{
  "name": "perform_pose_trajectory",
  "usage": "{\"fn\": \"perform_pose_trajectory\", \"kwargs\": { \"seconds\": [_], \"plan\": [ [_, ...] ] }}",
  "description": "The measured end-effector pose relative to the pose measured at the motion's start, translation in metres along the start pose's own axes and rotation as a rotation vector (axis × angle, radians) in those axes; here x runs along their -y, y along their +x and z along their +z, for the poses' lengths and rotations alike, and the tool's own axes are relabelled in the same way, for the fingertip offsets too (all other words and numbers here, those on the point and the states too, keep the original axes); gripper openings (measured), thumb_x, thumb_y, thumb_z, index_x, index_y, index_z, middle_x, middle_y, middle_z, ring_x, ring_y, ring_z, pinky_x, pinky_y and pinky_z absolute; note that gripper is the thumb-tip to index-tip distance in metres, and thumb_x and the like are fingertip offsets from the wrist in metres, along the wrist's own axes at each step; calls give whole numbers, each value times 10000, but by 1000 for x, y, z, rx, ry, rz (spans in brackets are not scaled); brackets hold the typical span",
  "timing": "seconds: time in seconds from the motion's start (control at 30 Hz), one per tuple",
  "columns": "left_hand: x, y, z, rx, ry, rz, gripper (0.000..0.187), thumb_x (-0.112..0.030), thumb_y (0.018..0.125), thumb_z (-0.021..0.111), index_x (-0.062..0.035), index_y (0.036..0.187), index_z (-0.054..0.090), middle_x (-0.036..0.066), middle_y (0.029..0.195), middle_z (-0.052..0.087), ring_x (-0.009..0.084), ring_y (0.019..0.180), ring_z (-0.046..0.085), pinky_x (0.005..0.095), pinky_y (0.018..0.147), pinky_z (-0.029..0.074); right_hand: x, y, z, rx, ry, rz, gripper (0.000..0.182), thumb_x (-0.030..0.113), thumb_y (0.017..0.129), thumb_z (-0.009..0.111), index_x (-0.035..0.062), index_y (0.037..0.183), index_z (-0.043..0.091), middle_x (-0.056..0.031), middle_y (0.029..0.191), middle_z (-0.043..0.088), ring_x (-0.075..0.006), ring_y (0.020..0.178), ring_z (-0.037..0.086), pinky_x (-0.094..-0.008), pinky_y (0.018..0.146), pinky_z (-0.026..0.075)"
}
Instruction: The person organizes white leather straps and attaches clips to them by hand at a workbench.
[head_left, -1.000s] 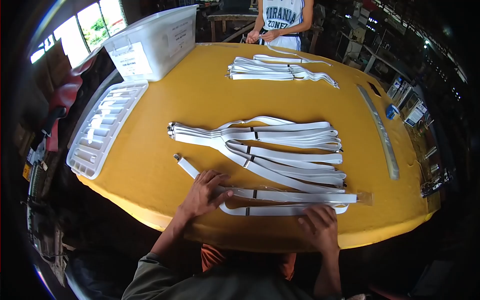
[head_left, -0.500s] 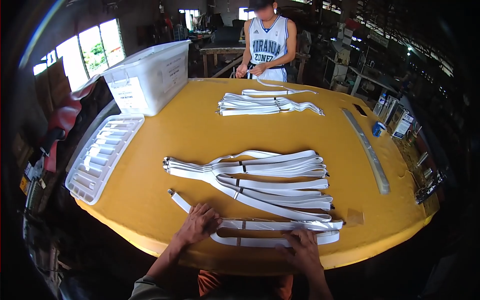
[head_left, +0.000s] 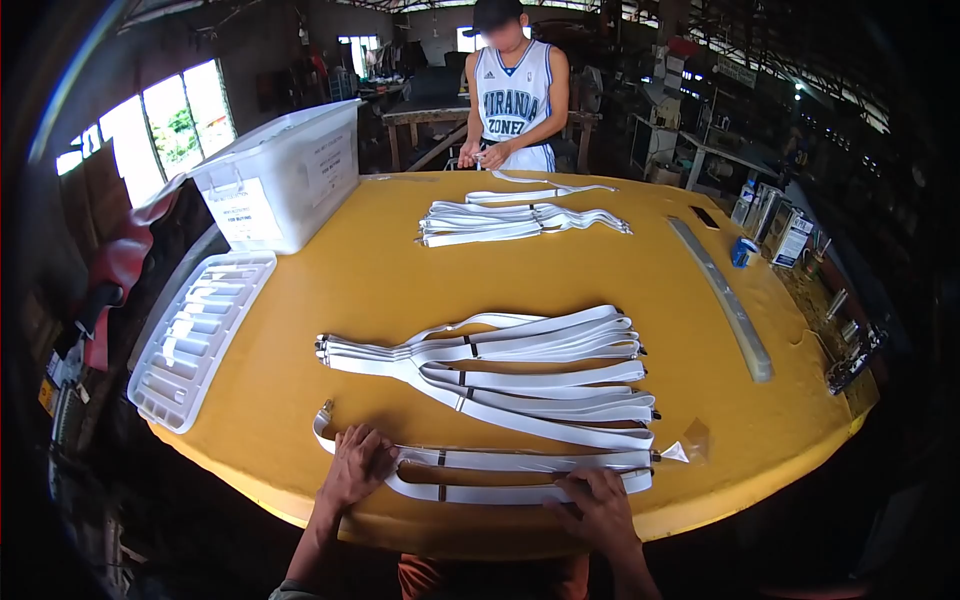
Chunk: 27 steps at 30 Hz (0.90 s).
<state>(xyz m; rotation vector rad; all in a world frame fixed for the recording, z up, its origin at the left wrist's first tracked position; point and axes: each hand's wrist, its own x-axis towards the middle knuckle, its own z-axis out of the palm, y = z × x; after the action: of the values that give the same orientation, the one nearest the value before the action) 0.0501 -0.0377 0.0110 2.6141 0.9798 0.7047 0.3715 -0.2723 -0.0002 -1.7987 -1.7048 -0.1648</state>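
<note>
A pair of white elastic suspenders (head_left: 540, 462) with dark sliders lies in two nearly parallel straps along the table's near side. At its left end, a metal clip (head_left: 325, 407) stands up where the strap bends. My left hand (head_left: 358, 466) has its fingers curled down on the strap near the left fork. My right hand (head_left: 597, 503) rests over the lower strap towards its right end, fingers bent but apart. Just beyond lies a fanned bundle of white suspenders (head_left: 545, 375), clips gathered at the left. A small white triangular piece (head_left: 676, 453) shows beside the right end.
Across the yellow table (head_left: 400, 270), a person (head_left: 515, 95) handles a strap behind another suspenders pile (head_left: 520, 222). A white plastic bin (head_left: 285, 185) and its lid (head_left: 200, 340) are at left. At right are a long flat strip (head_left: 720, 300), blue tape (head_left: 743, 252) and cans (head_left: 790, 238).
The view has shifted slightly. My left hand and the near suspenders sit further left, and the left clip end is now bent upward. The white triangular piece now shows at the right end.
</note>
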Motion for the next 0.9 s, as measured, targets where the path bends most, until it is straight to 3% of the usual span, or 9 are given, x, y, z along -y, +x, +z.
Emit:
{"fn": "perform_pose_trajectory", "kwargs": {
  "seconds": [0.13, 0.23, 0.3, 0.33, 0.4, 0.63, 0.77, 0.8, 0.9],
  "plan": [
    [-4, 0, -9, 30, -110, -7, 179, -237, 906, 698, -87, 976, 630, 87, 964, 605, 319, 967, 558, 427, 866, 390, -3, 3, 2, 14, 4, 23, 378, 387, 810, 805, 111, 1061, 743, -64, 1075, 615, -296, 995, 600, -424, 911, 491],
    [-4, -10, -9, -134, -423, -123, 205, -238, 909, 701, -63, 1000, 645, 92, 1004, 633, 323, 1012, 569, 427, 896, 416, -2, 3, 1, -1, 2, 44, 377, 388, 807, 809, 99, 1041, 745, -66, 1069, 620, -297, 991, 612, -429, 914, 492],
    [16, -18, -16, -311, -257, -58, 237, -262, 929, 678, -28, 966, 665, 132, 1062, 649, 333, 1060, 571, 446, 926, 440, 0, 3, -1, -10, 25, 69, 364, 380, 806, 813, 91, 1020, 750, -69, 1060, 639, -300, 975, 621, -430, 918, 492],
    [28, -19, -27, -306, -261, -55, 237, -262, 929, 678, -28, 966, 665, 132, 1062, 649, 333, 1060, 571, 446, 926, 440, 1, 3, -1, -11, 22, 75, 364, 380, 806, 813, 91, 1020, 750, -69, 1060, 639, -300, 975, 621, -430, 918, 492],
    [50, -19, -52, -279, 71, -105, 287, -287, 955, 642, -5, 918, 680, 179, 1149, 649, 353, 1100, 573, 474, 958, 452, 0, 5, -2, -19, 42, 89, 360, 376, 801, 817, 88, 1008, 754, -73, 1052, 655, -309, 964, 623, -435, 919, 496],
    [77, -18, -56, -123, 4, -144, 302, -281, 981, 614, -1, 922, 710, 207, 1249, 626, 408, 1207, 544, 461, 1038, 435, 4, 6, -2, 30, 88, 184, 358, 367, 796, 820, 92, 1016, 756, -80, 1060, 668, -305, 1010, 631, -440, 978, 485],
    [81, -5, -57, -196, 51, -96, 282, -208, 960, 634, 10, 786, 675, 176, 968, 676, 363, 945, 614, 451, 846, 472, 3, 4, -1, 7, 67, 177, 346, 361, 798, 818, 93, 1007, 755, -80, 1059, 672, -300, 1013, 634, -431, 970, 489],
    [76, 1, -55, -324, 79, 20, 288, -185, 928, 664, 3, 712, 636, 149, 758, 632, 337, 729, 596, 451, 763, 458, 2, 4, -1, -11, 63, 163, 345, 361, 797, 819, 93, 1004, 755, -79, 1057, 672, -300, 1006, 634, -428, 957, 494],
    [74, 1, -68, -169, 59, -47, 294, -182, 896, 690, -13, 673, 599, 146, 670, 591, 335, 617, 567, 443, 708, 467, 3, 6, -3, -5, 73, 171, 344, 360, 793, 823, 94, 1001, 754, -78, 1055, 672, -298, 1004, 635, -424, 943, 498]
  ]
}}
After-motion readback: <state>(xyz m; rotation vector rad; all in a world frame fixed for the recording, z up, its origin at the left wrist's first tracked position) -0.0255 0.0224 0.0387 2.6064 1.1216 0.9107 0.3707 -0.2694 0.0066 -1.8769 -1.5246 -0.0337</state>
